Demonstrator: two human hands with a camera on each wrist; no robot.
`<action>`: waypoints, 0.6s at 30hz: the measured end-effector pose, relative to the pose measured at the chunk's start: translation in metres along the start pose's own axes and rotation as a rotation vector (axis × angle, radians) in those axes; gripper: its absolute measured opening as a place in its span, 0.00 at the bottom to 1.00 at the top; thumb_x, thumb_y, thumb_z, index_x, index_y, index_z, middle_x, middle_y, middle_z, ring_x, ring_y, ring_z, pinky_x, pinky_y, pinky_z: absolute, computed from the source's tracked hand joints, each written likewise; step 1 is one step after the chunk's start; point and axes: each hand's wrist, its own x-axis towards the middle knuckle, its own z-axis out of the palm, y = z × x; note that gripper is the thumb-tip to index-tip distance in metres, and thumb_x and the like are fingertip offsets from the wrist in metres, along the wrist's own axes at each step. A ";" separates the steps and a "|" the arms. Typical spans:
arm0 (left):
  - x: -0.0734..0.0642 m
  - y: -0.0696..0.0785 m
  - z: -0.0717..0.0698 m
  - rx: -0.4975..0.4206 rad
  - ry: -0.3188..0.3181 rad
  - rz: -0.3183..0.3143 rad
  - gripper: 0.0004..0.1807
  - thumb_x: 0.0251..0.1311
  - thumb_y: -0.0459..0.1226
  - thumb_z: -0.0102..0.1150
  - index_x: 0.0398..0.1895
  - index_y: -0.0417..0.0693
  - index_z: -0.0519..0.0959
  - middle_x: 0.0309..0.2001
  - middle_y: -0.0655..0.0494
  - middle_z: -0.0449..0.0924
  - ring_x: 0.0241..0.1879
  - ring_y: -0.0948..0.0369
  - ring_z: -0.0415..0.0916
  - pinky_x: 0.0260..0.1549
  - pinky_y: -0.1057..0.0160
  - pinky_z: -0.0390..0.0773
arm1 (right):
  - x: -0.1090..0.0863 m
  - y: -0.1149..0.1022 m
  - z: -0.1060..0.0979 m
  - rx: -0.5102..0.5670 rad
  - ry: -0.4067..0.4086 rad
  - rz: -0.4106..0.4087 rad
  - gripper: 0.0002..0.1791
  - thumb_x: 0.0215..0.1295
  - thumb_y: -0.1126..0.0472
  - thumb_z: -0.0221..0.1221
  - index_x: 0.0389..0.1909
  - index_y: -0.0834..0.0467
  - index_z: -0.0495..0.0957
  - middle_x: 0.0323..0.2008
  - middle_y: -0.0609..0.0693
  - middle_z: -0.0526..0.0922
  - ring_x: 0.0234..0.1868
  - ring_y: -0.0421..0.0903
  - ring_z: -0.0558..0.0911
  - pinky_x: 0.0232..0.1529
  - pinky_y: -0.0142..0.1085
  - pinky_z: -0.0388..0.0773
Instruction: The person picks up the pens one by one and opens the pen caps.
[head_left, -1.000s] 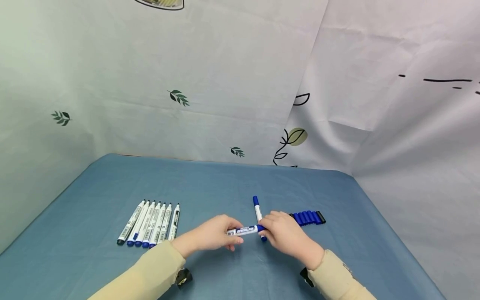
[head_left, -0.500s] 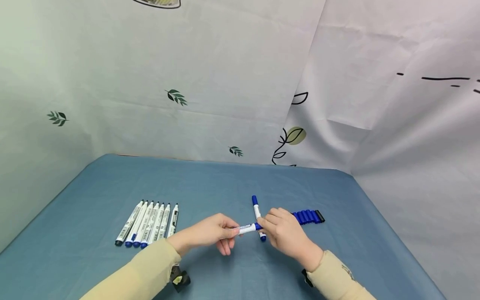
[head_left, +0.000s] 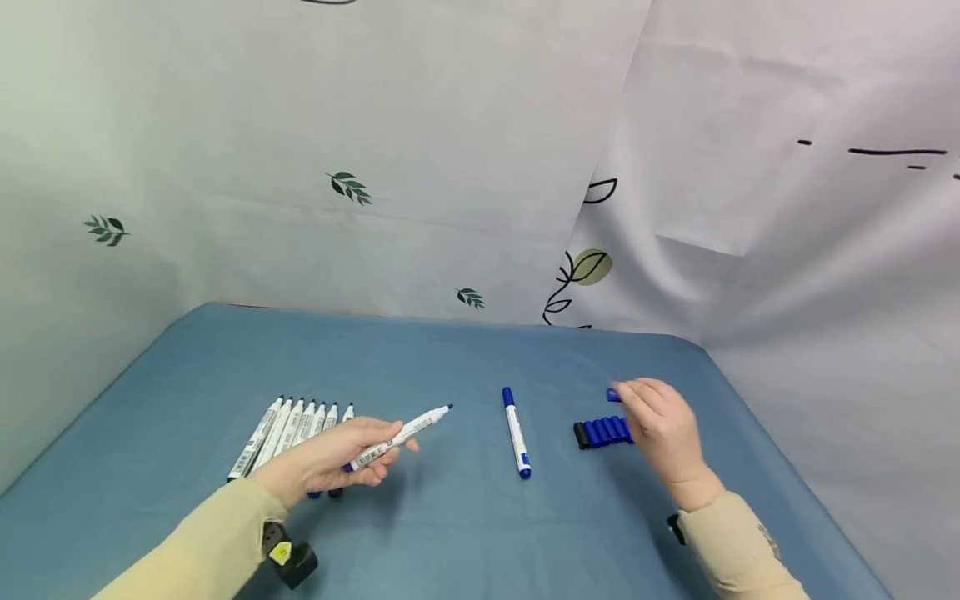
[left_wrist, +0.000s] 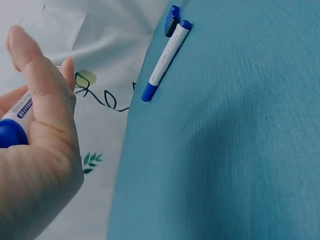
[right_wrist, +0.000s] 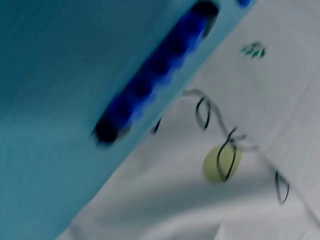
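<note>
My left hand (head_left: 341, 454) pinches an uncapped whiteboard marker (head_left: 401, 437), its dark tip pointing up and right above the table. In the left wrist view the blue end of that marker (left_wrist: 12, 132) shows beside the palm. My right hand (head_left: 663, 429) pinches a blue marker cap (head_left: 613, 394) over the right side of the table. Below and left of it lies a row of marker caps (head_left: 602, 432), several blue with black ones at the ends. A capped blue marker (head_left: 517, 435) lies between the hands. The right hand is out of the right wrist view.
Several uncapped white markers (head_left: 273, 437) lie side by side at the left, partly hidden by my left hand. A blue cloth (head_left: 465, 533) covers the table. A patterned white curtain (head_left: 420, 233) hangs behind and at both sides.
The cap has come off the marker. My left hand has moved left with the marker, turning its tip upward. My right hand has moved right with the cap, beside the cap row.
</note>
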 end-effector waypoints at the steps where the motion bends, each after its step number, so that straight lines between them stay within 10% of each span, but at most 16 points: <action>1: 0.000 0.000 -0.002 -0.001 -0.025 0.012 0.27 0.71 0.51 0.42 0.55 0.33 0.70 0.24 0.62 0.71 0.22 0.70 0.72 0.25 0.73 0.77 | -0.002 0.000 0.001 0.008 -0.042 -0.001 0.19 0.74 0.60 0.46 0.34 0.66 0.83 0.27 0.57 0.83 0.30 0.55 0.79 0.31 0.44 0.75; 18: 0.001 -0.002 0.002 0.044 -0.052 0.120 0.18 0.74 0.42 0.39 0.49 0.32 0.63 0.41 0.51 0.80 0.40 0.63 0.81 0.44 0.64 0.80 | -0.003 -0.023 0.008 0.070 -0.197 0.157 0.27 0.73 0.49 0.45 0.35 0.66 0.84 0.26 0.55 0.84 0.31 0.50 0.79 0.31 0.42 0.76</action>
